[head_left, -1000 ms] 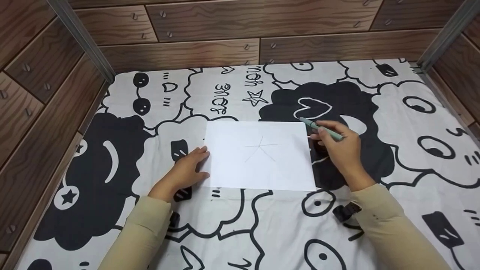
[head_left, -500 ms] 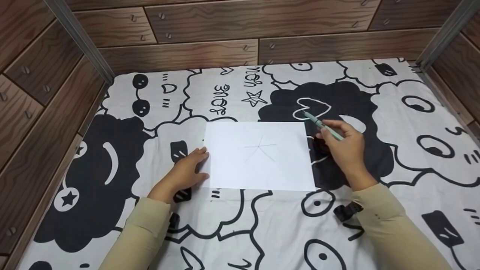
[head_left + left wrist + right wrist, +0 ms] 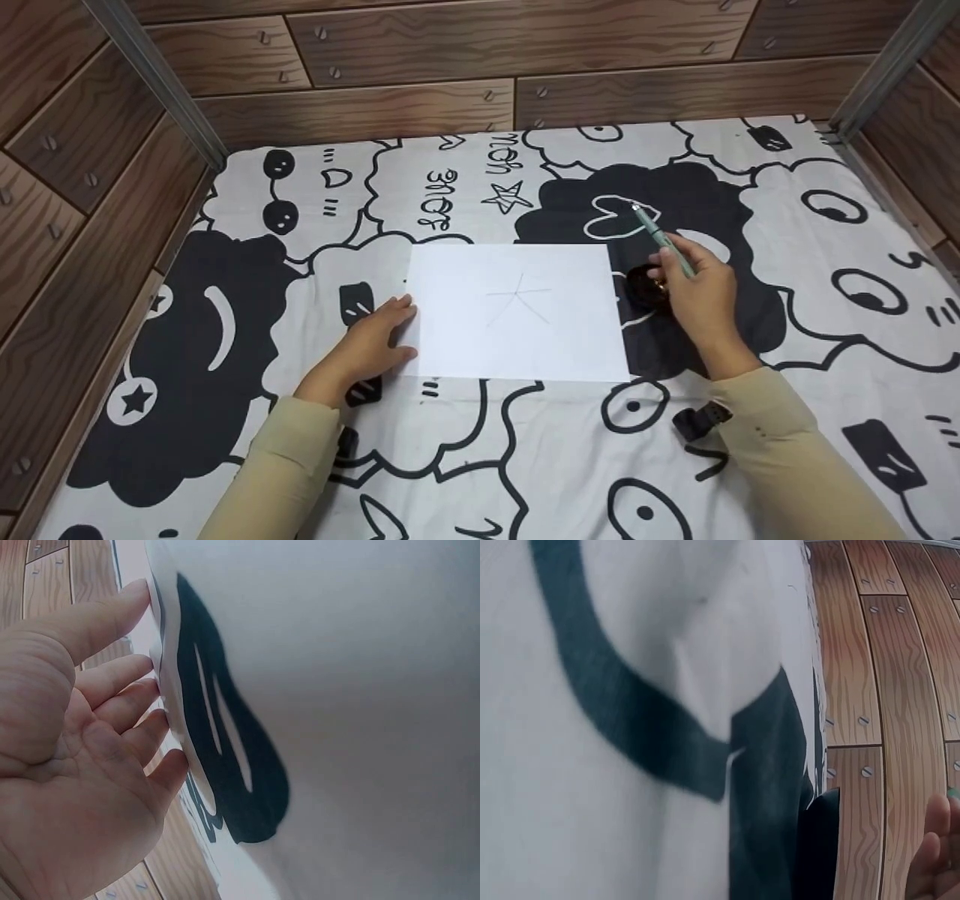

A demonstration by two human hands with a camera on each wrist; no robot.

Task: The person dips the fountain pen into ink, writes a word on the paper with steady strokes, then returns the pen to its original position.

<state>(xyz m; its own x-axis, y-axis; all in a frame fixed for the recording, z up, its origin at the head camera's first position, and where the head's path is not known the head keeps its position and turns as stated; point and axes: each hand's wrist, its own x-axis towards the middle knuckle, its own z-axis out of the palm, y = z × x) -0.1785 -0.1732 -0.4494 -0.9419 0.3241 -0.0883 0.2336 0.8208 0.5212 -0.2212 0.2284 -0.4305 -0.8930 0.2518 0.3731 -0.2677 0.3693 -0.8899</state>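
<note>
A white sheet of paper (image 3: 517, 337) lies on the patterned cloth in the head view. Several thin lines meeting at one point (image 3: 516, 293) are drawn on it. My left hand (image 3: 375, 337) rests at the sheet's left edge, thumb and fingers spread and relaxed; the left wrist view shows that hand (image 3: 97, 720) from the palm side. Beyond the sheet's right edge, my right hand (image 3: 701, 296) pinches a pale green pen (image 3: 663, 238), its tip pointing up and away. Only some fingers (image 3: 937, 832) of it show in the right wrist view.
A dark, shiny round object (image 3: 645, 286) lies beside the sheet, partly behind my right hand. Black-and-white cartoon cloth (image 3: 562, 450) covers the table. Wood-patterned panels (image 3: 420, 45) and grey posts (image 3: 165, 82) stand around it. A black device (image 3: 697, 424) sits by the right cuff.
My right hand has shifted slightly right, swinging the pen tip up and right, away from the sheet's corner. More of the dark round object shows. The left hand stays in place.
</note>
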